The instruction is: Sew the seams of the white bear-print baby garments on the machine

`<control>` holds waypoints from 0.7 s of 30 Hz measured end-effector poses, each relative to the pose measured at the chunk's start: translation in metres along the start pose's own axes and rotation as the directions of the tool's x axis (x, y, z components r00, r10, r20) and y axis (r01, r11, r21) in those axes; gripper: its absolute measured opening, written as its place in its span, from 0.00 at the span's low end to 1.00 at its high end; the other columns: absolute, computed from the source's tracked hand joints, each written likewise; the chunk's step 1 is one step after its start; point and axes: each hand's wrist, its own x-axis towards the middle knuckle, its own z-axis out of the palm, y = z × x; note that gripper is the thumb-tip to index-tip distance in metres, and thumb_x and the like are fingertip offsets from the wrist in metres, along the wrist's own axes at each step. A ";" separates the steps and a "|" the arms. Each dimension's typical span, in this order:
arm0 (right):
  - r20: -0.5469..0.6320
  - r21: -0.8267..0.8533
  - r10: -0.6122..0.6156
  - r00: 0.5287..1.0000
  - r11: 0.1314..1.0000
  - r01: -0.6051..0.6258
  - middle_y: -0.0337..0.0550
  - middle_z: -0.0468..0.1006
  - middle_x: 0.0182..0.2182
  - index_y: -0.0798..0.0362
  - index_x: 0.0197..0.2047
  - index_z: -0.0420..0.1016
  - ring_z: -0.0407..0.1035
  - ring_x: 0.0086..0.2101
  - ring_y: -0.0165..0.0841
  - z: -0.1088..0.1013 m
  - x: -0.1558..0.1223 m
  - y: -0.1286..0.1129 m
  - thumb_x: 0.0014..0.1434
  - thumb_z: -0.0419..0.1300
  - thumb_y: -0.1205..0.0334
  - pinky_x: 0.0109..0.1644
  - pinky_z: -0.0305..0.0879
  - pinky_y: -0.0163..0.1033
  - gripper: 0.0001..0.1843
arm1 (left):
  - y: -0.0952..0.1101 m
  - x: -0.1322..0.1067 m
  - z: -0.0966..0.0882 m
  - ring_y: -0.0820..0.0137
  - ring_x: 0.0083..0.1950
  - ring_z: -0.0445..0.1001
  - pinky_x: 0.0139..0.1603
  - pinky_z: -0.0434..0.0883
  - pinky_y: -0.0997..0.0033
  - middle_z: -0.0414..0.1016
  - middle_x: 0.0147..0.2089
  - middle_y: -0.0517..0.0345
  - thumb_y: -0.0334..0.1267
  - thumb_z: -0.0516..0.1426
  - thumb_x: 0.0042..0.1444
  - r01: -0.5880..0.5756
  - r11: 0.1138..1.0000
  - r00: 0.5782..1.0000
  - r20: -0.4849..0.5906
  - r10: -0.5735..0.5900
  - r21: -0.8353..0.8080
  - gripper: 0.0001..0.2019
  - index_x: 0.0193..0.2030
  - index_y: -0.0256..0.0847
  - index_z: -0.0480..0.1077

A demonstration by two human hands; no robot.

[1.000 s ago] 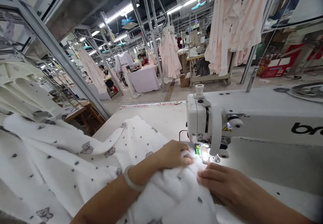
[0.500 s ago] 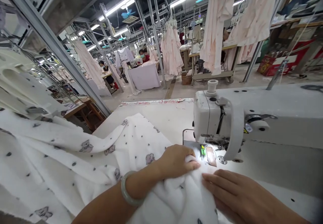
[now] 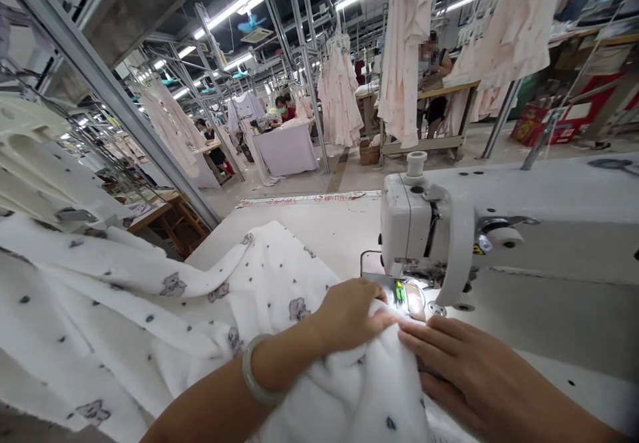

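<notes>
A white plush fabric (image 3: pixel 272 270) printed with grey bears and small dark marks spreads over the table and up to the sewing machine (image 3: pixel 414 230). My left hand (image 3: pixel 352 313), with a pale bangle on its wrist, pinches the fabric's edge just in front of the lit needle area. Beside it, my right hand (image 3: pixel 462 363) lies on the fabric with fingers stretched out, their tips close to the left thumb. A bright green part (image 3: pixel 400 292) shows by the presser foot. The needle itself is hard to make out in the glare.
The white table (image 3: pixel 319 220) has a taped far edge. A slanting metal post (image 3: pixel 114 107) stands at left. Pink garments (image 3: pixel 407 57) hang beyond the machine, with people (image 3: pixel 436 64) seated at other workstations. A red box (image 3: pixel 544 120) sits on the floor at right.
My right hand has moved slightly up and left, toward the left fingers and the needle area. The left hand keeps its pinch on the fabric. The view has shifted slightly.
</notes>
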 end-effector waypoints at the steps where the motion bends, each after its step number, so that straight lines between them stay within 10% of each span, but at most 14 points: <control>1: 0.007 0.004 0.007 1.000 1.000 -0.007 0.46 0.82 0.51 0.55 0.59 0.74 0.79 0.47 0.38 0.000 0.000 0.000 0.75 0.46 0.59 0.51 0.76 0.48 0.20 | 0.000 0.000 0.001 0.58 0.52 0.75 0.54 0.72 0.60 0.78 0.48 0.52 0.44 0.60 0.61 -0.022 1.000 0.999 -0.027 0.022 0.006 0.10 0.44 0.41 0.74; 21: 0.014 0.048 0.075 0.997 0.996 -0.076 0.51 0.82 0.49 0.57 0.57 0.74 0.77 0.45 0.40 0.001 0.000 0.001 0.75 0.47 0.54 0.48 0.75 0.47 0.21 | 0.006 0.011 0.014 0.58 0.61 0.63 0.68 0.58 0.48 0.67 0.54 0.53 0.36 0.57 0.58 0.017 0.999 0.997 -0.073 -0.020 -0.032 0.02 0.35 0.41 0.69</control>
